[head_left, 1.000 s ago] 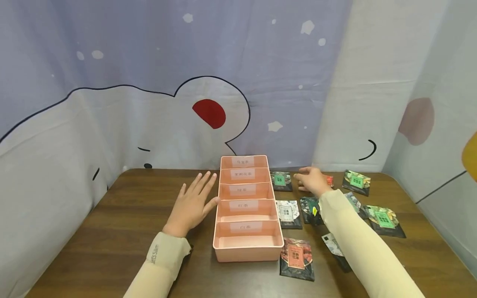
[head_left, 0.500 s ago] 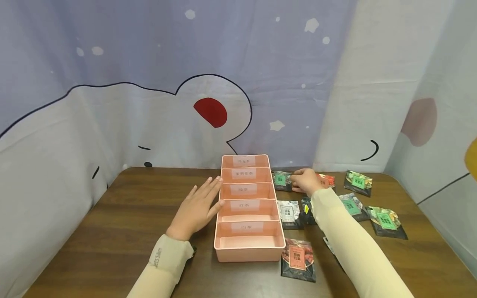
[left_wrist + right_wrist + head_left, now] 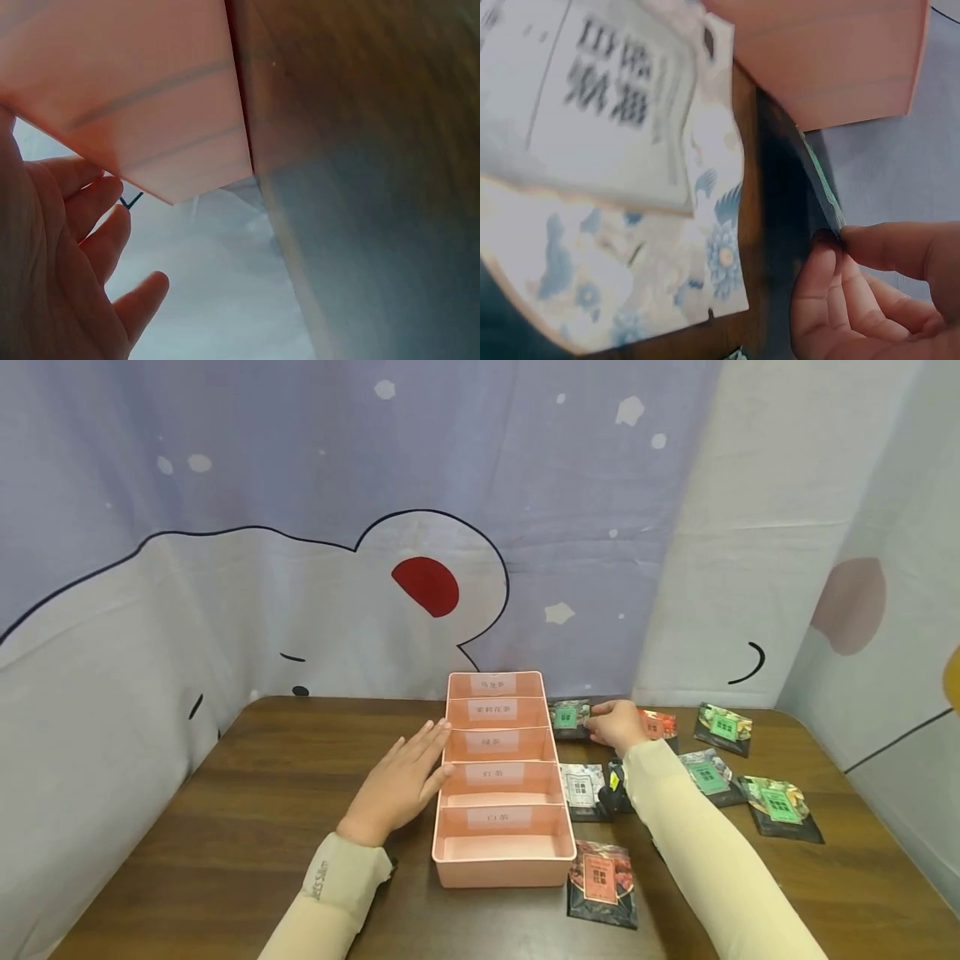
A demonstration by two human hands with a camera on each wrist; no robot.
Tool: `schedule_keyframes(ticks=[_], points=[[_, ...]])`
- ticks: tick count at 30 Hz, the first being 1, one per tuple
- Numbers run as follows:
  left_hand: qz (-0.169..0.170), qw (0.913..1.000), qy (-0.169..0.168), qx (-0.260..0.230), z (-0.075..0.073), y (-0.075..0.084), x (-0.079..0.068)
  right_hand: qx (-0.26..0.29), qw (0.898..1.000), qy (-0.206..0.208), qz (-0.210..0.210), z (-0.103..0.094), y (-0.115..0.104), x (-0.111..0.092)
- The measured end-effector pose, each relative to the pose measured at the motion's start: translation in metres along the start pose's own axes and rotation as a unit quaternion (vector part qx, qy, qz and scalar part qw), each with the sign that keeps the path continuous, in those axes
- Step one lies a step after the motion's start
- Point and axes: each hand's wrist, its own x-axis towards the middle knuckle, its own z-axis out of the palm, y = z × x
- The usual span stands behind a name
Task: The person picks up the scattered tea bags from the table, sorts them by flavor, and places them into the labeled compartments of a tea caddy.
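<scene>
I am remotely pinching a green-labelled tea packet (image 3: 567, 717) edgewise in my right hand (image 3: 617, 725), just right of the pink divided box (image 3: 504, 872), my left hand (image 3: 397, 785) resting outstretched against it, a shallow grip possibly risking a slip.

Soft, even, moderately bright light fills the head view; the table (image 3: 225, 802) carries a greyish sheen at six o'clock and a soft shadow beside the right sleeve (image 3: 720, 860) at five. Wide-angle stretch splays the tabletop toward eight and four o'clock. The left wrist view is dim and hazy (rather like fogged glass), the left hand (image 3: 60, 262) shaded at eight o'clock, bluish glare at four. In the right wrist view, the white packet (image 3: 645, 240) blurs at ten o'clock, while the dark pouch (image 3: 784, 180) sinks into near-black shade at three.
</scene>
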Motion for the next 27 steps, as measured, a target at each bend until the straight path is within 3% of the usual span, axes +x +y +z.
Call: schedule_keyframes(ticks=[10, 15, 27], points=[[-0.005, 0.9999, -0.014, -0.006, -0.001, 0.001, 0.0, 0.076, 0.997, -0.018, 0.015, -0.005, 0.002, -0.005], [-0.002, 0.9999, -0.015, -0.007, -0.002, 0.002, 0.0, 0.081, 0.996, -0.017, -0.016, -0.011, 0.005, -0.013], [0.007, 0.9999, -0.002, 0.014, 0.001, 0.001, 0.0, 0.083, 0.991, 0.042, -0.093, -0.02, 0.01, -0.037]])
